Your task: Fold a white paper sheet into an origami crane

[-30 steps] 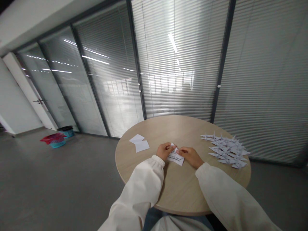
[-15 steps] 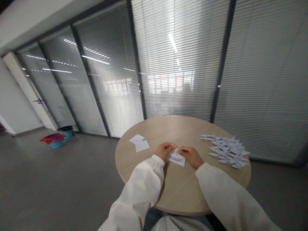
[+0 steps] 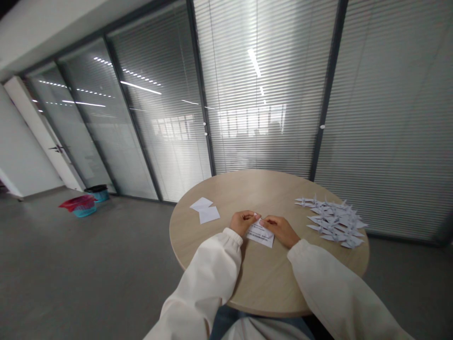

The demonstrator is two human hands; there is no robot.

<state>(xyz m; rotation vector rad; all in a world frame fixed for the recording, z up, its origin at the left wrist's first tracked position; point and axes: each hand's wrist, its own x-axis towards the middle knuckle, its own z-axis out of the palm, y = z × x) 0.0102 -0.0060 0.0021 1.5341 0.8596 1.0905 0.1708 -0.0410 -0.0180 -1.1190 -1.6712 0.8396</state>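
Note:
A small sheet of printed paper (image 3: 261, 235) lies between my hands over the round wooden table (image 3: 262, 283). My left hand (image 3: 243, 222) pinches the paper's far edge with thumb and fingers. Close beside it, my right hand (image 3: 281, 229) is also closed on the paper, its fingertips almost meeting the left ones. Lines of dark print show on the side facing me. The paper's far part is hidden under my fingers. To the left lie a white paper square (image 3: 209, 215) and another white paper piece (image 3: 201, 204), touching or overlapping.
A pile of folded paper cranes (image 3: 336, 222) covers the table's right side. On the floor to the left stand a blue bin with a red liner (image 3: 80, 208) and another with a black liner (image 3: 99, 192). Glass partitions with blinds (image 3: 262, 141) rise behind the table.
The printed paper has shifted very slightly toward me and to the right. Both hands keep their grip, almost in the same place.

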